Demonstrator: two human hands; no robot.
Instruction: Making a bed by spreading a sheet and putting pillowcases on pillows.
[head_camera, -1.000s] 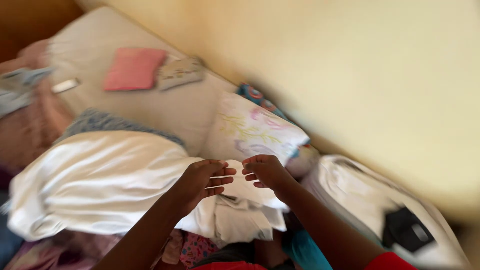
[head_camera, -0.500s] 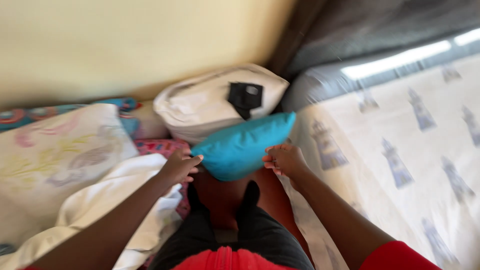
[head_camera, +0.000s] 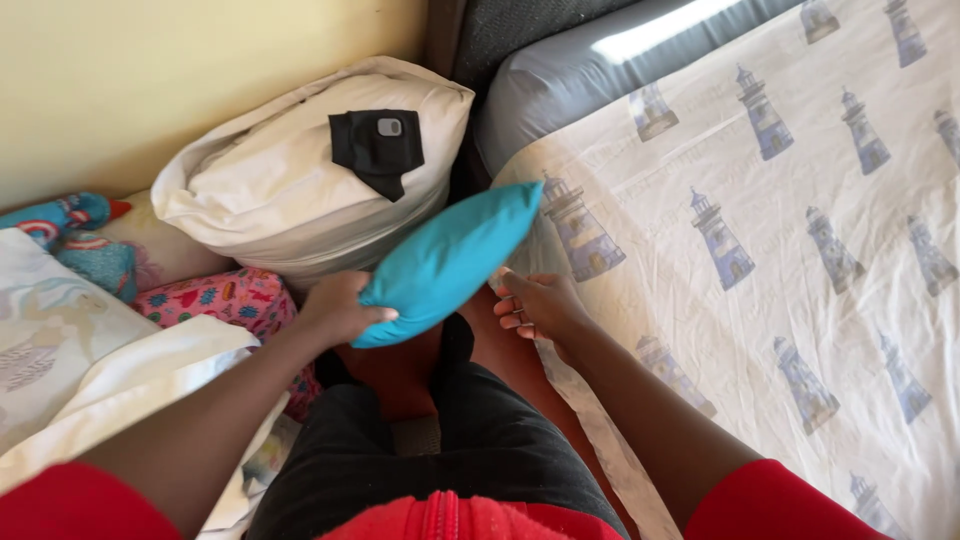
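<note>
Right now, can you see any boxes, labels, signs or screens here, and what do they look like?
No boxes, signs or screens show.
Small label: a grey rounded rectangle on the black cloth lying on top of the white pillow by the wall; too small to make out more.

A small teal pillow (head_camera: 447, 262) is being held up between the two beds, tilting so its far corner is pointing up toward the lighthouse-print sheet (head_camera: 780, 180) and its near end is dipping low. Its plain, smooth cover is looking plump and evenly filled. The left hand (head_camera: 335, 310) is gripping its lower end from beneath, while the right hand (head_camera: 540, 305) is hovering open just beside its underside, fingers spread.
</note>
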